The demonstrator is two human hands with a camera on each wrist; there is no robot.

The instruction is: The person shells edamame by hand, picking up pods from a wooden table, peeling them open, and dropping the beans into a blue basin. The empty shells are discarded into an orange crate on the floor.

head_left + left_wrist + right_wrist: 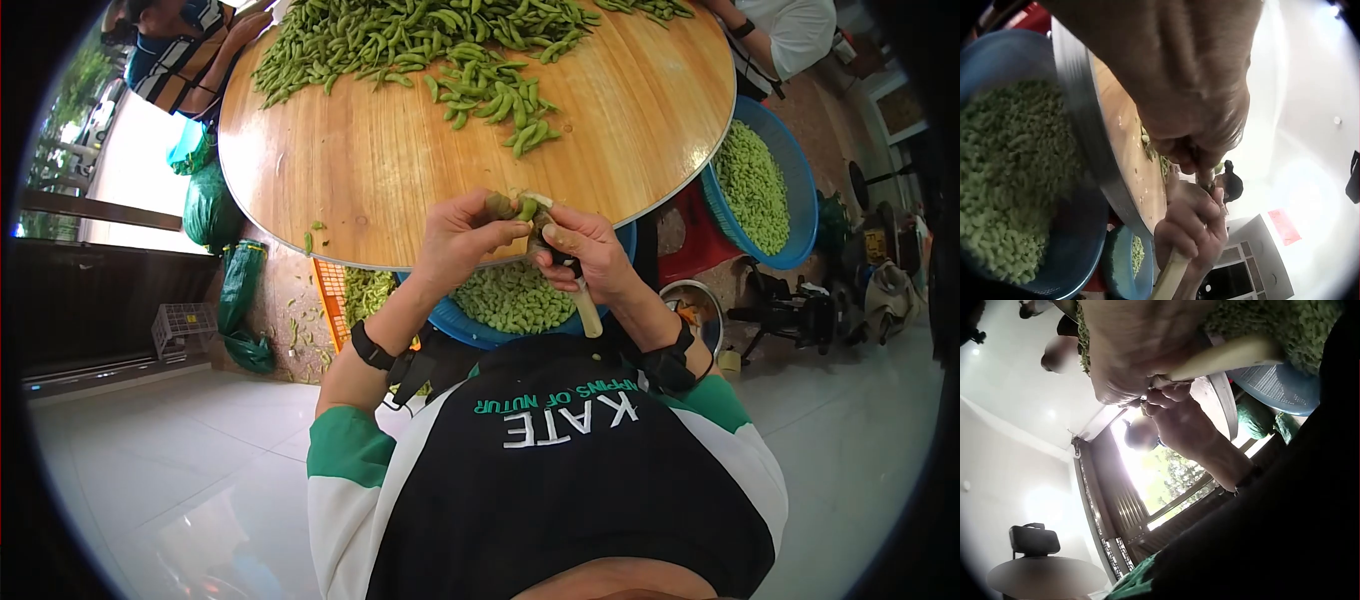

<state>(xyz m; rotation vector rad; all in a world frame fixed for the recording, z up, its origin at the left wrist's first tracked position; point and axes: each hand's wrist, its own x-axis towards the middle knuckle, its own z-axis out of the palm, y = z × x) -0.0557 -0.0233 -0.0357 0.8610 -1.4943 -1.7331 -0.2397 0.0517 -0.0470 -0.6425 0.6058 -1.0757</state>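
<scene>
In the head view, both hands meet over the near edge of the round wooden table [400, 180]. My left hand [465, 235] pinches a green soybean pod [526, 208] between thumb and fingers. Curled round a tool with a pale handle [588, 312], my right hand [590, 250] sits against the pod's other end; the tool's working end is hidden by the fingers. The handle [1172, 275] juts below the fist in the left wrist view. Shelled beans [515, 297] fill a blue basket [450, 330] under the hands.
A big heap of pods [400, 45] covers the table's far part, with a few strays nearer. Another blue basket [806, 205] of shelled beans stands at right, an orange basket [330, 300] at left. Green bags [210, 205] lie on the floor. Two people sit across the table.
</scene>
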